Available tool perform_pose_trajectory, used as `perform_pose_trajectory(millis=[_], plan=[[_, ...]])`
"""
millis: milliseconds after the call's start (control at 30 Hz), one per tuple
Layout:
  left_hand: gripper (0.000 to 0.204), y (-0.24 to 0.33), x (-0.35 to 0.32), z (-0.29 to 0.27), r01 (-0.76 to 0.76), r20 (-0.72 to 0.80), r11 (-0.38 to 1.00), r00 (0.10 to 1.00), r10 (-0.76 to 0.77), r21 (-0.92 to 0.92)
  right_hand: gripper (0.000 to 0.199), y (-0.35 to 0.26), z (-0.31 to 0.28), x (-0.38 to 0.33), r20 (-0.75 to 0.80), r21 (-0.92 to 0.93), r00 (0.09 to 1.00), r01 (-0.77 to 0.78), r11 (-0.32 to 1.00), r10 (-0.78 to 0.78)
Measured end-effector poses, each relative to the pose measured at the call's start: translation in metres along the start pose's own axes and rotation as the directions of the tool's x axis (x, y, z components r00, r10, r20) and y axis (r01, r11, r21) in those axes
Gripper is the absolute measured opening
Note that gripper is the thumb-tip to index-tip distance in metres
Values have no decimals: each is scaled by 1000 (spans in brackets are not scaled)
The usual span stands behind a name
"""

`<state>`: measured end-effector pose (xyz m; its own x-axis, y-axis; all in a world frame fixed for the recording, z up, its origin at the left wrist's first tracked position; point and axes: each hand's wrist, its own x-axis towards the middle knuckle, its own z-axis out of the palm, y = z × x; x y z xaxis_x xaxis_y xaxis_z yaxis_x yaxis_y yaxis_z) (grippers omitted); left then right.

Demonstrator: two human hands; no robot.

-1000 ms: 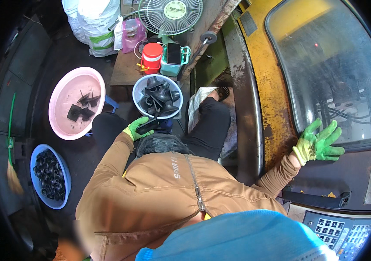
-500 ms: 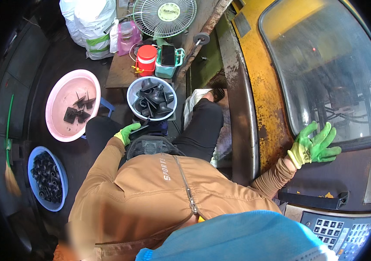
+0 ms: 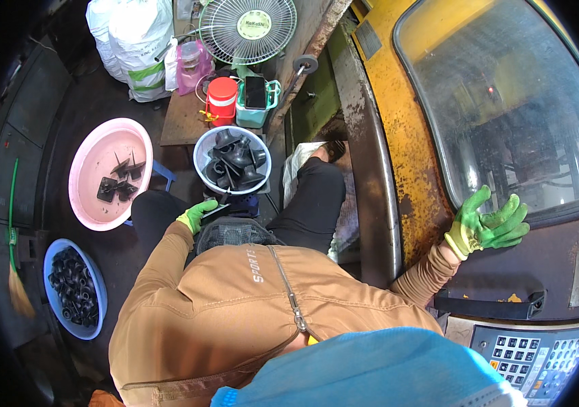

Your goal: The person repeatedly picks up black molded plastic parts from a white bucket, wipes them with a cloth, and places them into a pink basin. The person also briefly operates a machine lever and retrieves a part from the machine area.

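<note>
My left hand (image 3: 196,216), in a green and yellow glove, is closed at my lap around a thin, blade-like tool (image 3: 216,209) with a pale glint along it. Its exact kind is too small to tell. Just below the tool sits a dark mesh basket (image 3: 238,232) against my body. On the right, my right hand (image 3: 485,225), gloved the same way, has its fingers spread and slightly bent. It is at the lower corner of the machine door's window (image 3: 506,122) and holds nothing; whether it touches the door I cannot tell.
A white-blue basin (image 3: 200,163) of black funnel-like parts stands ahead. Leftward are a pink basin (image 3: 86,178) with several dark pieces and a blue basin (image 3: 101,285) full of black parts. A fan (image 3: 248,47), red jug (image 3: 222,95) and keypad panel (image 3: 533,356) surround me.
My right hand's fingers have bent a little more. The tool in my left hand has tilted and now shows a pale edge. The whole view has shifted slightly.
</note>
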<state>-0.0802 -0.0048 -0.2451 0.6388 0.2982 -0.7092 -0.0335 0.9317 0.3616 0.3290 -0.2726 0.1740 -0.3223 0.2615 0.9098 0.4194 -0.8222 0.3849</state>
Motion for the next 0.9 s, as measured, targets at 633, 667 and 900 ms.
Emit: perform_pose_trajectory(millis=[633, 667, 900], plan=[[27, 1, 9, -8, -2, 102, 1000, 995, 4, -14, 39, 3, -1, 5, 39, -36, 998, 44, 998, -42], [27, 1, 9, -7, -16, 83, 1000, 996, 16, -5, 39, 3, -1, 5, 41, -37, 999, 38, 999, -36], [36, 1, -1, 1, -33, 69, 998, 997, 29, 49, 46, 1, -1, -1, 75, -40, 996, -35, 999, 38]])
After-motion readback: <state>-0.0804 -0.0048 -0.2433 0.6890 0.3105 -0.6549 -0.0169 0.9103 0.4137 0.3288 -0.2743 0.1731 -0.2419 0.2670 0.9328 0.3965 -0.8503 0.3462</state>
